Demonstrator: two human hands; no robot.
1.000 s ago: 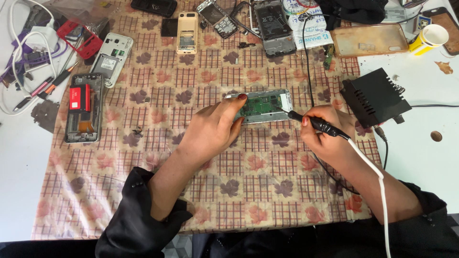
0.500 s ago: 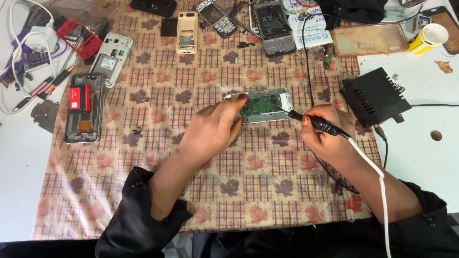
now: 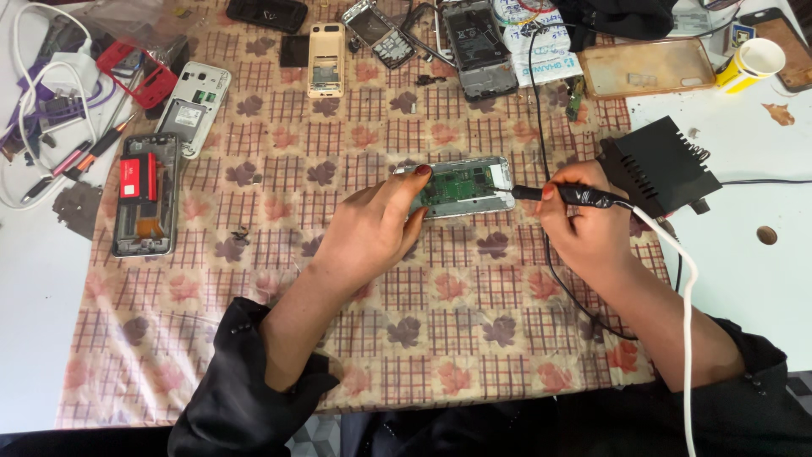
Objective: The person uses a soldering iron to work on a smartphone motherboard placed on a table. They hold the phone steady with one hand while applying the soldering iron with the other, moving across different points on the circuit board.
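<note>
nothing has shifted since the earlier frame: left hand (image 3: 372, 233) still pins the opened phone (image 3: 463, 186) mid-counter, right hand (image 3: 584, 224) keeps its grip closed on the soldering iron (image 3: 571, 195), tip at the board's right edge. casing still off, soldering unfinished.

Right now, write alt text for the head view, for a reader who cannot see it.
A left hand steadies an opened phone with its green board bare on a checked cloth, while the right hand holds a black soldering iron at its right end. Other stripped phones, tools and a black box lie around.
</note>
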